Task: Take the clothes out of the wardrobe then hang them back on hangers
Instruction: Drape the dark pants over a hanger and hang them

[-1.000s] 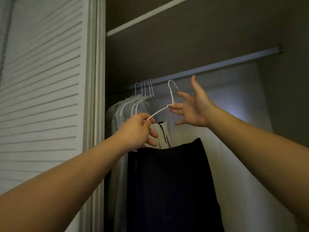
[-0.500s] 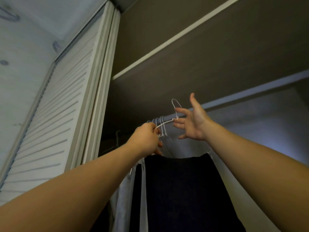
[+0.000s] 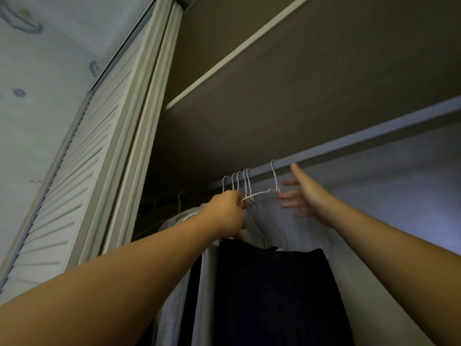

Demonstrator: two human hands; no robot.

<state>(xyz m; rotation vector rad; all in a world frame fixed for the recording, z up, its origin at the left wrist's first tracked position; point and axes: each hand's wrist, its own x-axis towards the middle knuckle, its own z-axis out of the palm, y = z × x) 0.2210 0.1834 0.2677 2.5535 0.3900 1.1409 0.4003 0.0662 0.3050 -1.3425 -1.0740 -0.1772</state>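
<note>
While the left hand (image 3: 225,213) grips the white hanger (image 3: 259,193), the right hand (image 3: 305,196) spreads wide at three o'clock. A dark garment (image 3: 274,295) hangs below.

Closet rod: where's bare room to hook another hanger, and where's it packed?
The rod is bare right of the white wire hanger, past the right hand. Crowded left: a cluster of hanger hooks above the left hand.

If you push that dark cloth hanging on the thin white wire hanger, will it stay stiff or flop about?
Probably floppy: the dark cloth hangs straight down below the thin white wire hanger. It would likely swing when pushed, since only the hanger seems to carry it. It looks fairly light: the left hand grips only the thin wire above it.
</note>
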